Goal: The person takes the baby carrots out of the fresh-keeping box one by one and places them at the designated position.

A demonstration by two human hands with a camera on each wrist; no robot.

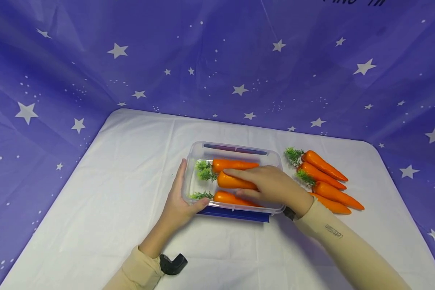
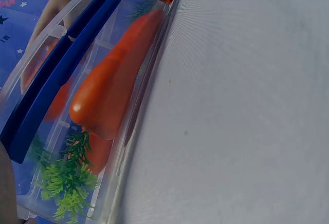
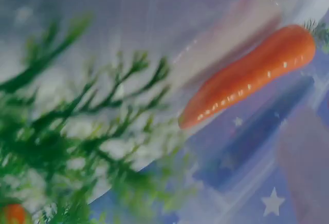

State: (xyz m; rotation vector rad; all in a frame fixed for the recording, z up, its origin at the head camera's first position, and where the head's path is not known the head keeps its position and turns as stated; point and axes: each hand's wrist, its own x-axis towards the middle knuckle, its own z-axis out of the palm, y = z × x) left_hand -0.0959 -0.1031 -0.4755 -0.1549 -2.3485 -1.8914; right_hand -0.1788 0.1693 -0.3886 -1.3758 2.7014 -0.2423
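A clear plastic box (image 1: 198,154) with blue side latches (image 1: 235,214) stands on the white-covered table. My left hand (image 1: 179,205) holds its near-left corner, thumb over the rim and fingers along the left wall. Inside, my right hand (image 1: 270,183) grips an orange carrot (image 1: 228,180) with leafy green tops pointing left. One carrot (image 1: 233,164) lies behind it and another carrot (image 1: 225,197) near the front wall. The left wrist view shows a carrot (image 2: 113,80) through the clear wall. In the right wrist view, blurred leaves (image 3: 103,116) fill the left side, with a carrot (image 3: 252,72) beyond.
Right of the box, several carrots (image 1: 330,177) lie side by side on the white tablecloth (image 1: 137,149), partly behind my right forearm. A purple star-printed backdrop (image 1: 217,72) rises behind the table. A black wrist mount (image 1: 173,264) sticks out beside my left cuff.
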